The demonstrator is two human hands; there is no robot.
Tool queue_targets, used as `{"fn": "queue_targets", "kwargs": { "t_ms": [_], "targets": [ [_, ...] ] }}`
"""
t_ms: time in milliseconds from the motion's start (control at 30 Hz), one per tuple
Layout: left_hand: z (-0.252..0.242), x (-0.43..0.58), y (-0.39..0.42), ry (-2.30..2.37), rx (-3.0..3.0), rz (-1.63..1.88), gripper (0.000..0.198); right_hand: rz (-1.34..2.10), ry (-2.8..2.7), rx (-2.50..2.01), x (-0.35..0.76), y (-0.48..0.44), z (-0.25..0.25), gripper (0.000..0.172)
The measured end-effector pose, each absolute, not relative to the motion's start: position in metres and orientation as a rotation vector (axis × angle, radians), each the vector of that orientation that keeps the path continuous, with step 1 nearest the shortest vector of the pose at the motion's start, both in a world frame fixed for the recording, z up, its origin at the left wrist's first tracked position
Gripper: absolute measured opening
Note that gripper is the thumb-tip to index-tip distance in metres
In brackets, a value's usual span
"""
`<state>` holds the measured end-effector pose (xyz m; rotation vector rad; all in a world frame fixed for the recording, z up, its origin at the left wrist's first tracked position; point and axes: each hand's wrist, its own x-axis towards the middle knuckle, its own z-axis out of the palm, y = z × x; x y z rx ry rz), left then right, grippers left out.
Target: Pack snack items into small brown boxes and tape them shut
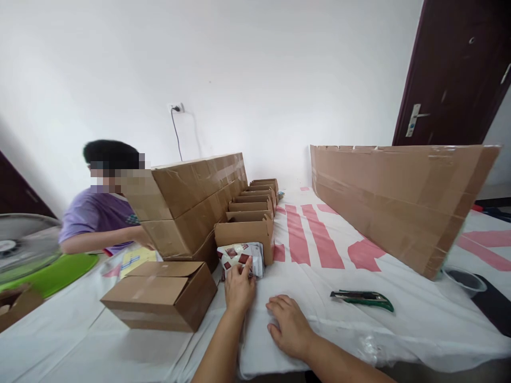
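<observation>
My left hand (pixel 239 287) rests against a stack of printed packets (pixel 241 252), its fingers stretched over their near edge. The packets are white with dark red-brown pictures and stand in front of the nearest open carton (pixel 245 234). On the white cloth to the right lies my right hand (pixel 290 325), palm down, fingers loosely apart and nothing in it. A green box cutter (pixel 363 299) lies farther right on the cloth. Left of my left hand sits a small cardboard box (pixel 159 295) with its top flaps folded over.
Several open cartons (pixel 255 197) run in a row toward the wall, beside stacked taped boxes (pixel 195 207). A long cardboard panel (pixel 399 202) stands on the right, near a plastic bowl (pixel 465 281). At the left is a person in a purple shirt (pixel 90 215), near a fan (pixel 24 244).
</observation>
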<state>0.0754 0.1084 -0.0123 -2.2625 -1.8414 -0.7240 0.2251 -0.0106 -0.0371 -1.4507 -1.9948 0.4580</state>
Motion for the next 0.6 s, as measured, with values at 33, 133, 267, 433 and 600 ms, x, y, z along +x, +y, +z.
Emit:
{"fn": "queue_targets", "kwargs": {
  "t_ms": [33, 133, 267, 433, 600],
  "targets": [
    [-0.014, 0.075, 0.110, -1.837, -2.277, -0.720, 0.058, 0.456, -1.996, -1.452, 0.225, -0.011, -0.037, 0.046],
    [-0.019, 0.076, 0.113, -1.821, -2.334, -0.699, 0.061, 0.449, -1.998, -1.459, 0.225, -0.010, -0.038, 0.044],
    [-0.027, 0.082, 0.109, -1.821, -2.411, -0.638, 0.058, 0.450, -1.995, -1.459, 0.225, -0.011, -0.037, 0.040],
    [-0.028, 0.093, 0.107, -1.876, -2.443, -0.521, 0.057, 0.455, -1.997, -1.450, 0.225, -0.012, -0.035, 0.036],
    [-0.019, 0.096, 0.129, -1.938, -2.501, -0.396, 0.060, 0.452, -1.996, -1.449, 0.226, -0.011, -0.035, 0.034]
  ]
}}
